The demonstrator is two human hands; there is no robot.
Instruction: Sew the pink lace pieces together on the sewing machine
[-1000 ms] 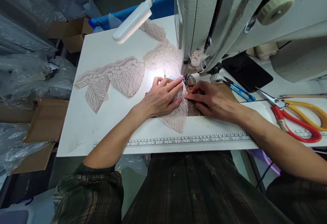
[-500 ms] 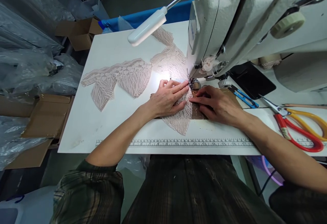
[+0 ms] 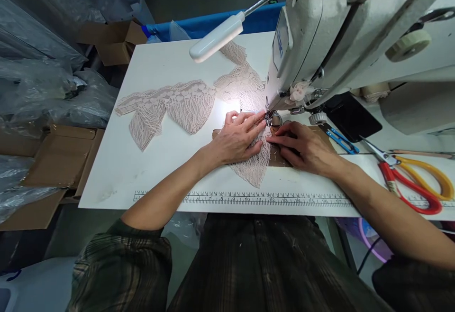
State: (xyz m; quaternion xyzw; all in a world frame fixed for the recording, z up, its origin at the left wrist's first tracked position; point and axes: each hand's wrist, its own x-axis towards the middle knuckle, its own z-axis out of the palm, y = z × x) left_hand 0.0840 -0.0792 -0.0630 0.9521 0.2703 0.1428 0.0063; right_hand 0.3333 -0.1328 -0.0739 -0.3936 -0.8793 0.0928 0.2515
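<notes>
A pale pink lace piece (image 3: pixel 250 172) passes beneath the presser foot of a white sewing machine (image 3: pixel 298 32), its pointed end toward me. My left hand (image 3: pixel 240 136) lies flat on the lace with fingers stretched toward the needle area. At the lace's right edge, my right hand (image 3: pixel 305 148) has thumb and forefinger drawn together on the fabric, other fingers curled. Under the hands lies a brown board (image 3: pixel 279 156), partly covered. More lace (image 3: pixel 190 105) spreads left and behind across the white table (image 3: pixel 149 179). The needle itself is too small to make out.
A lamp (image 3: pixel 216 36) lights the sewing spot. Right of the machine base lie a black phone (image 3: pixel 353 116), blue thread snips (image 3: pixel 341 140), and scissors (image 3: pixel 414 179) with red and yellow handles. A ruler strip (image 3: pixel 249 199) runs along the front edge. Cardboard boxes (image 3: pixel 60 155) stand left.
The camera view has shifted and tilted slightly. Both hands keep nearly the same places on the lace, with little visible movement of the fabric.
</notes>
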